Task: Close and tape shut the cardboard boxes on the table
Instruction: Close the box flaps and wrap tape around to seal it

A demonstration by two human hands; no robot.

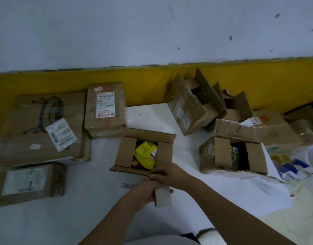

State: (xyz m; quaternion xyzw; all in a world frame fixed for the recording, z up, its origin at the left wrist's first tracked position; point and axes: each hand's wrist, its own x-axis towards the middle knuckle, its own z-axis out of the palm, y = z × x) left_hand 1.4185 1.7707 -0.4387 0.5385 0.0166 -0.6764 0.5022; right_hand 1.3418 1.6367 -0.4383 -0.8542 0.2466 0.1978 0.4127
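On the far left of the table (63, 218) lies a large flat box (28, 121), closed. It bears a dark line drawing of a pan-like vessel and a tilted white label (61, 134) whose print is too blurred to read. Near to me from it sits a small sealed box (53, 181) with a white label, also illegible.

Next to the right stands a sealed box (105, 110). Its shipping label carries barcodes and a red-outlined field, and a small red-and-white sticker sits at its top. I can make out no text.

At centre is the open box (143, 135), all four flaps spread. Inside is a yellow packet (146, 153) with markings I cannot read.

Just in front of the near flap are my hands. My left hand (145, 191) is wrapped round a pale tape roll (162, 198), held on edge. My right hand (169, 174) rests over the left fingers with its own fingers curled at the top of the roll. Whether they pinch anything I cannot tell.

Behind, against the yellow wall band (46, 82), an open box leans on its side (187, 110).

Further right, a second open box (223, 154) holds a green packet (236, 156) with white lettering, partly hidden by the flaps. More boxes crowd behind it, and blue-and-white cartons (293, 171) lie at the right edge.
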